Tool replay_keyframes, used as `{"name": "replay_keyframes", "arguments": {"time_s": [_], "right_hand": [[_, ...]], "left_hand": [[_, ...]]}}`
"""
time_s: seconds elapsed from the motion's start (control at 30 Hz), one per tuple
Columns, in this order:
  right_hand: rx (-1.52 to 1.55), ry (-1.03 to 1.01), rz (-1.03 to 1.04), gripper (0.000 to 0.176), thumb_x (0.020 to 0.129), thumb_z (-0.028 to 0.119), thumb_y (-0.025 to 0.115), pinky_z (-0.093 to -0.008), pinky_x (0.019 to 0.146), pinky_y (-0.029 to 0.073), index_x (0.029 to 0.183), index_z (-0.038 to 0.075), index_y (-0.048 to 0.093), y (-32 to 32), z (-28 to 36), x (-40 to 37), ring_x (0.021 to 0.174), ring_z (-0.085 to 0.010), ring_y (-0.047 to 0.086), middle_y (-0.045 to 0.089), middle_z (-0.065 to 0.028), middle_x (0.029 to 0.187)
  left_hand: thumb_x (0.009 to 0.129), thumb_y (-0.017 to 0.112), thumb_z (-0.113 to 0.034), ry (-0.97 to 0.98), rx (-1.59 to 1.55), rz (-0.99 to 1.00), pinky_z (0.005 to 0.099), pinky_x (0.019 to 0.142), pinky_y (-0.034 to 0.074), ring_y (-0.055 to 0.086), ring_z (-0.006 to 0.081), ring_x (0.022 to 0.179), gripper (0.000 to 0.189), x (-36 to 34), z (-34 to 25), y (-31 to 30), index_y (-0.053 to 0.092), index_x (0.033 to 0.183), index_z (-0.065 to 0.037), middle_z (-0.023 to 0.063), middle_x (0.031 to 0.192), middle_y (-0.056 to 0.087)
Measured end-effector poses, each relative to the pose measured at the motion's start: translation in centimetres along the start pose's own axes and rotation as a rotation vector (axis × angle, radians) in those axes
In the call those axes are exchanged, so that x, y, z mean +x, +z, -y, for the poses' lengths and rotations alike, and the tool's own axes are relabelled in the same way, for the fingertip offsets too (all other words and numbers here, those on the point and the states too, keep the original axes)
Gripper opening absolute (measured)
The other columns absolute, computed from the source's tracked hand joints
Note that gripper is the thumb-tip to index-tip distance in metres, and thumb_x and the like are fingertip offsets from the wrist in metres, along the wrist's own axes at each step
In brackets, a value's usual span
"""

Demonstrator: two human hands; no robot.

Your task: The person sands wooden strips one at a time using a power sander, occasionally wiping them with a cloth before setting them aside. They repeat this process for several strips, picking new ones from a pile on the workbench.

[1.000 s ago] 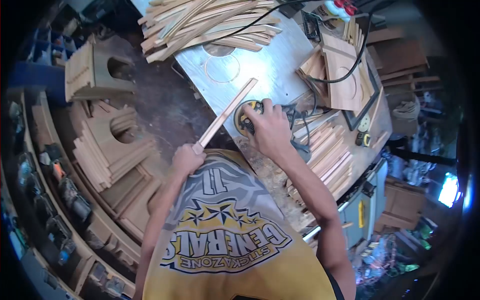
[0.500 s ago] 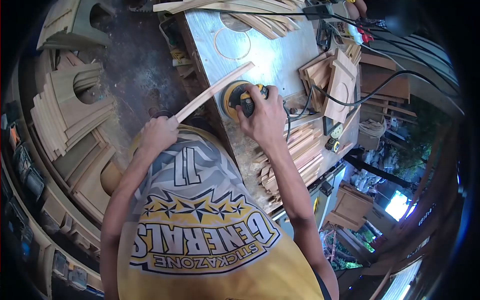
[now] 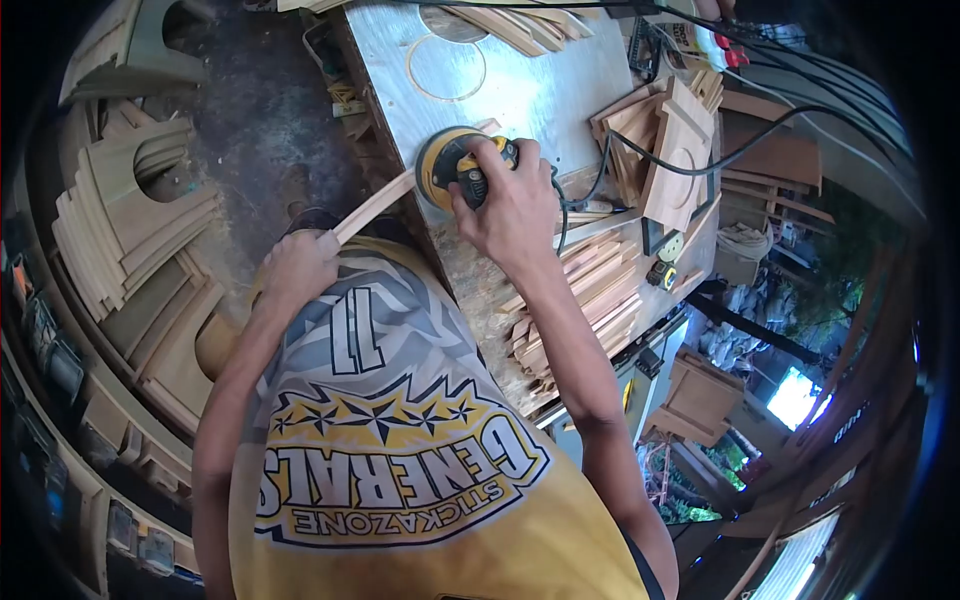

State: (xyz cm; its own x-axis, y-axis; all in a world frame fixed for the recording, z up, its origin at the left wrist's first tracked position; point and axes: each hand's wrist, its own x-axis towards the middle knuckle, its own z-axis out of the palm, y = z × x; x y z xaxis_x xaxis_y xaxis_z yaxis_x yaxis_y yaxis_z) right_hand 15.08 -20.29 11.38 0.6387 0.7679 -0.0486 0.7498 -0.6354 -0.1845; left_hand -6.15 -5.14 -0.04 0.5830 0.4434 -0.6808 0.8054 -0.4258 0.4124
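Note:
My left hand is closed round the near end of a narrow wooden strip, close to my waist. From there the strip slants up over the edge of the workbench. A yellow and black orbital sander lies across the strip, hiding a stretch of it, and the strip's far tip shows just beyond. My right hand grips the sander from above, fingers wrapped over its top. A pale board with a round outline on it lies beneath the sander and strip.
Several wooden strips are stacked on the bench right of my right forearm. Framed wooden panels lie farther back, beside a black cable. A tape measure is near the bench's right side. Curved wooden pieces stand at left.
The sander has moved left and slightly up onto the strip, which it lay beside before. The view has shifted a little.

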Motion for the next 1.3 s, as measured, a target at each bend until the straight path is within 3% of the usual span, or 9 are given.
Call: {"name": "replay_keyframes", "arguments": {"time_s": [0.3, 0.8, 1.3], "right_hand": [[0.017, -0.005, -0.018, 0.048, 0.077, 0.024, 0.082, -0.0501, 0.074, 0.054, 0.122, 0.021, 0.064, -0.1, -1.4, 0.6, 0.093, -0.0416, 0.061, 0.053, -0.0221, 0.110], [0.061, -0.152, 0.037, 0.046, 0.077, 0.021, 0.082, -0.0460, 0.072, 0.053, 0.120, 0.021, 0.065, 0.4, 1.0, -1.6, 0.092, -0.0382, 0.060, 0.055, -0.0214, 0.111], [0.015, -0.011, -0.038, 0.044, 0.079, 0.028, 0.081, -0.0503, 0.074, 0.056, 0.119, 0.023, 0.065, 0.0, -2.8, 1.5, 0.093, -0.0421, 0.063, 0.055, -0.0226, 0.110]], "left_hand": [[0.082, 0.075, -0.036, -0.031, 0.049, 0.020, 0.0539, 0.094, 0.054, 0.068, 0.0468, 0.106, 0.042, -0.1, 0.6, 0.7, 0.075, 0.109, -0.004, 0.0290, 0.107, 0.072], [0.083, 0.068, -0.028, -0.010, -0.039, 0.043, 0.0525, 0.095, 0.054, 0.068, 0.0468, 0.106, 0.043, 0.8, 0.2, 0.2, 0.073, 0.120, -0.007, 0.0285, 0.108, 0.072], [0.084, 0.068, -0.028, 0.024, -0.040, 0.000, 0.0536, 0.092, 0.054, 0.069, 0.0476, 0.100, 0.036, 0.4, 0.2, 0.3, 0.075, 0.111, -0.004, 0.0301, 0.099, 0.072]]}}
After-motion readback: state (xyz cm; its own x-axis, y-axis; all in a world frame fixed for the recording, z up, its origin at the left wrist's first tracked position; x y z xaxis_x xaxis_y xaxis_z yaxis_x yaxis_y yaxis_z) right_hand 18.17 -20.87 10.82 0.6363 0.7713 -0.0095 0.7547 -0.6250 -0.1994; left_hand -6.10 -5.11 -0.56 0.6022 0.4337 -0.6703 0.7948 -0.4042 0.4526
